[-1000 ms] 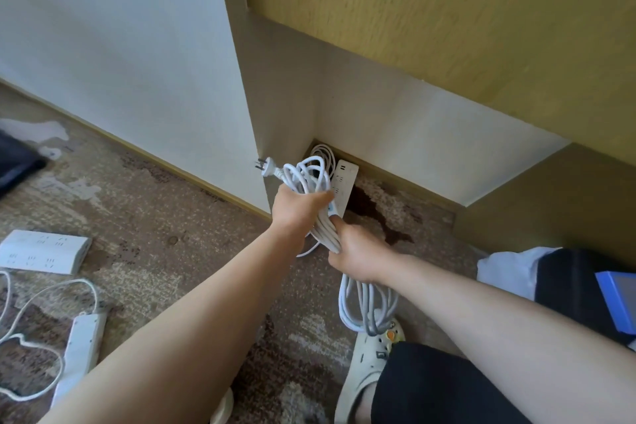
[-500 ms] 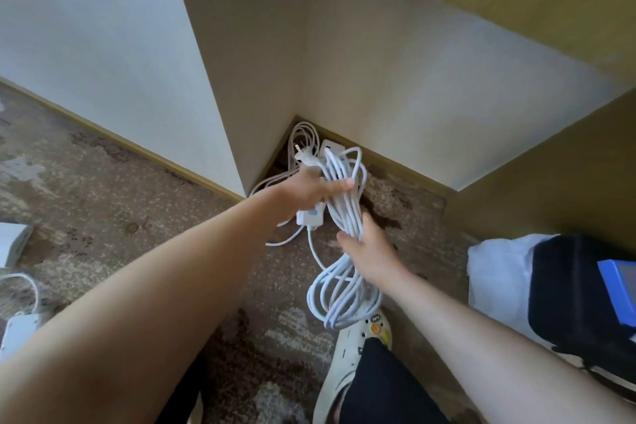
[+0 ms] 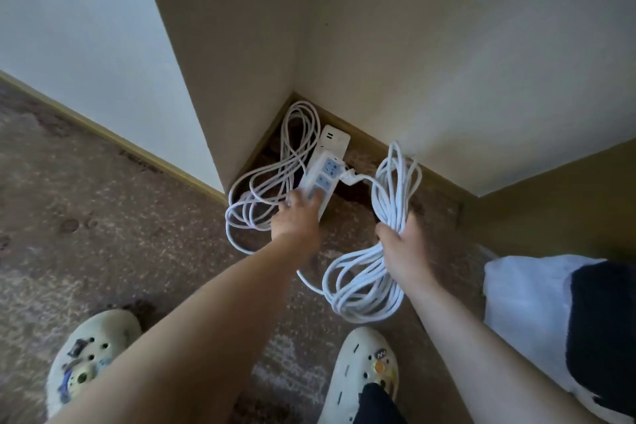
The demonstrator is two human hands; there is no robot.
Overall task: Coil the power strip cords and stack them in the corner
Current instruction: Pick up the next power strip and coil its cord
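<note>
My left hand (image 3: 297, 218) grips the near end of a white power strip with blue sockets (image 3: 321, 177), laid on top of another white power strip (image 3: 333, 141) in the floor corner. A loose coil of white cord (image 3: 272, 179) lies on the carpet to the left of both strips. My right hand (image 3: 404, 244) is closed around the middle of a coiled white cord bundle (image 3: 382, 241), held just above the floor to the right of the strips. Its plug (image 3: 351, 178) points toward the blue-socket strip.
Two beige walls meet at the corner with a wooden skirting board (image 3: 385, 148). A white wall (image 3: 86, 45) juts out at left. My two cream clogs (image 3: 364, 372) stand on the patterned brown carpet. White and dark fabric (image 3: 550, 313) lies at right.
My hands have separated: the left one now holds the blue-socket strip on the stack, the right one has carried the cord bundle to the right. The camera has tilted down and shows my feet.
</note>
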